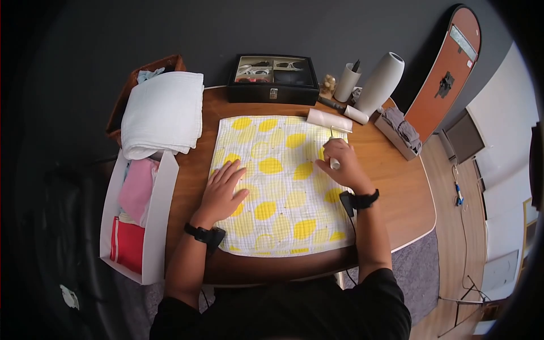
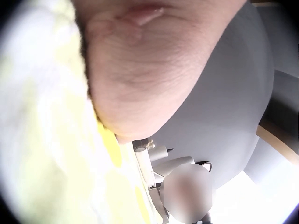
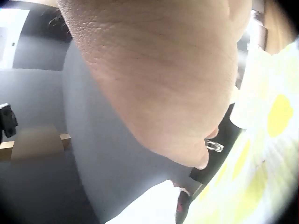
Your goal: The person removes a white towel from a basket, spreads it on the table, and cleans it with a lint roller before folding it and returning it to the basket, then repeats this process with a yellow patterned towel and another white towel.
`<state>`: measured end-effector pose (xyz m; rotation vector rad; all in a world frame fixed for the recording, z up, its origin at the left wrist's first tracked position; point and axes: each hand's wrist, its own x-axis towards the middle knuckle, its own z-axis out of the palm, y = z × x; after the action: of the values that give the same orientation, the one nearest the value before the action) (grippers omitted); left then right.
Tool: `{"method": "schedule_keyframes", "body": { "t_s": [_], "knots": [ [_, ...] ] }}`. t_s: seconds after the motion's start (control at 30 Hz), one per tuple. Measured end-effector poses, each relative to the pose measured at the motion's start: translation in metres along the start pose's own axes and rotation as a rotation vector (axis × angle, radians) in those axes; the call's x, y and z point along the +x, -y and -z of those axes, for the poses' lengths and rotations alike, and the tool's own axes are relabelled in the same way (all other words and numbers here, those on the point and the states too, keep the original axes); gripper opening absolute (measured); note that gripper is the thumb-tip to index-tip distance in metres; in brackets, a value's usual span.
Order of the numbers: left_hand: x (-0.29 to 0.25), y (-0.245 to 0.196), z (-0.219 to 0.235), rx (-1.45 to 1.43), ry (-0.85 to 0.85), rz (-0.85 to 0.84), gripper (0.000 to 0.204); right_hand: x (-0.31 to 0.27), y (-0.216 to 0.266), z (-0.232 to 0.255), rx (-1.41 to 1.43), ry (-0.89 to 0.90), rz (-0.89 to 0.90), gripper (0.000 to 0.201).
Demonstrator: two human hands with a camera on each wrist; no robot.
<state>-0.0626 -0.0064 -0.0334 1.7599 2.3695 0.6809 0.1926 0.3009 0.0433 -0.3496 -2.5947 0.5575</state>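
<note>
A white gauzy cloth with yellow lemon prints (image 1: 272, 198) lies spread flat on the wooden table. On its left part rests my left hand (image 1: 222, 192), palm down with the fingers spread. My right hand (image 1: 343, 161) grips the handle of a lint roller (image 1: 328, 120); the handle's white end shows below the fingers. The pale roller lies across the cloth's far right corner. In the right wrist view the palm hides the handle, and the lemon cloth (image 3: 280, 116) shows beside it.
Behind the cloth stands a black glasses case (image 1: 273, 93). To its right are a white cup (image 1: 347, 84), a tall grey-white cylinder (image 1: 382, 85) and a box with grey fabric (image 1: 399, 131). On the left, folded white cloth (image 1: 161, 110) tops a basket, beside a white clothes box (image 1: 156, 226).
</note>
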Motion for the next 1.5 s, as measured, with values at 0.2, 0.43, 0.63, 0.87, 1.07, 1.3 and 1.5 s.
{"method": "schedule_keyframes", "body": {
  "t_s": [0.2, 0.43, 0.63, 0.87, 1.07, 1.3, 1.5],
  "knots": [
    [0.002, 0.000, -0.001, 0.008, -0.010, -0.020, 0.061, -0.060, 0.083, 0.069, 0.172, 0.193, 0.069, 0.031],
    [0.002, 0.001, -0.002, 0.006, -0.011, -0.022, 0.059, -0.086, 0.099, 0.076, 0.395, 0.383, 0.127, 0.035],
    [0.002, -0.001, 0.001, -0.006, 0.003, -0.010, 0.059, -0.053, 0.015, 0.011, 0.229, 0.016, 0.069, 0.029],
    [0.002, -0.001, 0.000, 0.001, 0.000, 0.000, 0.059, -0.052, 0.018, -0.023, 0.162, -0.061, -0.133, 0.030],
    [0.004, -0.003, 0.001, 0.015, 0.008, 0.004, 0.059, -0.079, 0.047, -0.026, -0.045, 0.206, -0.131, 0.045],
    [0.004, -0.006, 0.003, 0.008, 0.013, 0.022, 0.059, -0.061, 0.007, -0.042, -0.026, 0.132, -0.098, 0.053],
    [0.005, -0.005, -0.002, 0.039, -0.003, 0.020, 0.059, -0.054, 0.004, -0.033, 0.053, 0.146, -0.124, 0.052]
  ]
}}
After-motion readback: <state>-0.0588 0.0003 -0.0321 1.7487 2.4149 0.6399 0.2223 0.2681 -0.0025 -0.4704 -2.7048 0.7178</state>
